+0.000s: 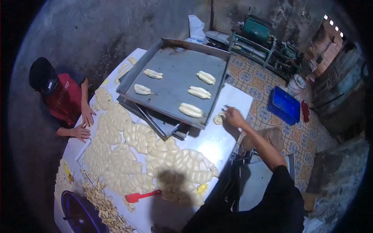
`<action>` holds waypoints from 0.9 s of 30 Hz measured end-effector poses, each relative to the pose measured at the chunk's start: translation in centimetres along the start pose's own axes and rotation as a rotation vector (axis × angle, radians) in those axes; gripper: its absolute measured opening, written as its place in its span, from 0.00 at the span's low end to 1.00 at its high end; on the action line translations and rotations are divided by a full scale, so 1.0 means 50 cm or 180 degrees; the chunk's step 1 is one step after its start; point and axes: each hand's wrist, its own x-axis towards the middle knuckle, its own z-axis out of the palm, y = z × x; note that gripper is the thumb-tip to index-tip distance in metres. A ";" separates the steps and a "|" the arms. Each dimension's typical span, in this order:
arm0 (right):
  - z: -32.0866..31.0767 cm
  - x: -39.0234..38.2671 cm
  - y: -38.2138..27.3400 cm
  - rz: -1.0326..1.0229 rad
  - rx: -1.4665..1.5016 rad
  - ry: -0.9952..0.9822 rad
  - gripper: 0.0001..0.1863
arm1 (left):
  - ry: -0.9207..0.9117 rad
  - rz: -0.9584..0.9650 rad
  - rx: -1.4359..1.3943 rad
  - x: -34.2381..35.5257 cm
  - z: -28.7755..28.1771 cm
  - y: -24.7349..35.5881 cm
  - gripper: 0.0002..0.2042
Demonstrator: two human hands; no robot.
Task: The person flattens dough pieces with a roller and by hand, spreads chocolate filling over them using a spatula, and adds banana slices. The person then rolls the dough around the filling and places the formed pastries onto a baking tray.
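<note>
My right hand [234, 116] was closed around a shaped dough piece [219, 118] at the tabletop's far right edge, just beside the baking tray [171, 83]. I was mid-traying, I judged; next it needed a free spot. My left hand was out of view.

My dim, worn workroom.
I see a stained grey wall [116, 27], patterned floor tiles [256, 83], a blue crate [285, 104], and perhaps green machinery [256, 29] on a rack.

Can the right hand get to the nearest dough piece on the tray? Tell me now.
Probably yes: the right hand, holding a dough piece, sits beside the tray edge, and nothing lies between it and the nearest dough.
</note>
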 end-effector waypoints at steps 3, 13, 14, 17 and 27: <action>0.091 -0.021 0.062 -0.1319 -0.0528 0.1052 0.13 | 0.0065 0.0000 -0.0431 -0.006 -0.004 0.054 0.14; -0.074 -0.247 -0.253 -0.1052 0.3798 0.0581 0.13 | -0.0654 0.0180 -0.1191 0.031 0.002 -0.021 0.24; -0.056 -0.296 -0.295 -0.1247 0.3998 0.0029 0.13 | -0.1212 0.0790 -0.1387 0.057 0.049 -0.067 0.25; 0.094 -0.506 -0.465 -0.1356 0.2718 -0.1480 0.18 | -0.2449 -0.0977 -0.4316 0.112 -0.125 0.332 0.28; 0.523 -0.816 -0.541 -0.2411 0.0943 -0.1526 0.22 | -0.0331 -0.0032 -0.0154 0.100 -0.105 0.121 0.23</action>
